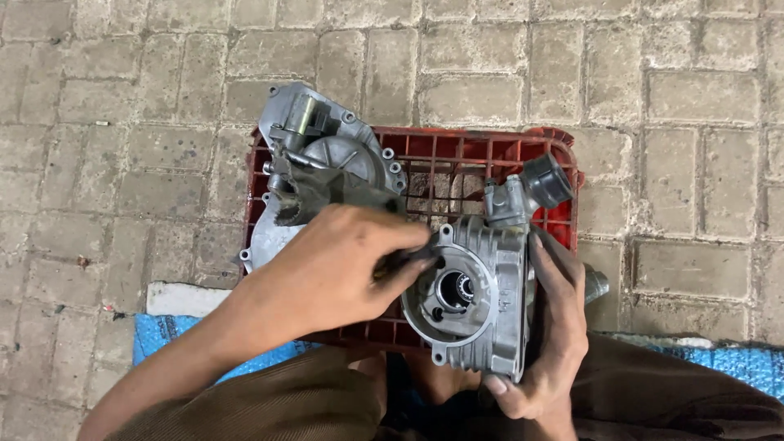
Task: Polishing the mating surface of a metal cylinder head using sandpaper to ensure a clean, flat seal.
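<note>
A finned, silver-grey cast-aluminium engine cylinder block (478, 298) stands on end over the near edge of a red plastic lattice crate (490, 151), its round flanged face with a central bore turned up toward the camera and slightly left. Its long axis runs roughly from the crate's near edge toward its far edge, where a small grey metal carburettor with a black rubber cap (527, 192) sits against it. The right hand (547, 335) is wrapped around the block's ribbed right side, fingers closed along the fins. The left hand (339, 265) is curled shut on a dark, grimy rag (327, 192), pressing a fold of it against the flange's left rim. Behind that hand, a dull silver engine side cover (327, 139) with round bulges and bolt lugs leans across the crate's far-left corner. The crate rests on a floor of worn grey rectangular paving bricks (122, 122); a blue woven mat (163, 335) lies at its near side.
</note>
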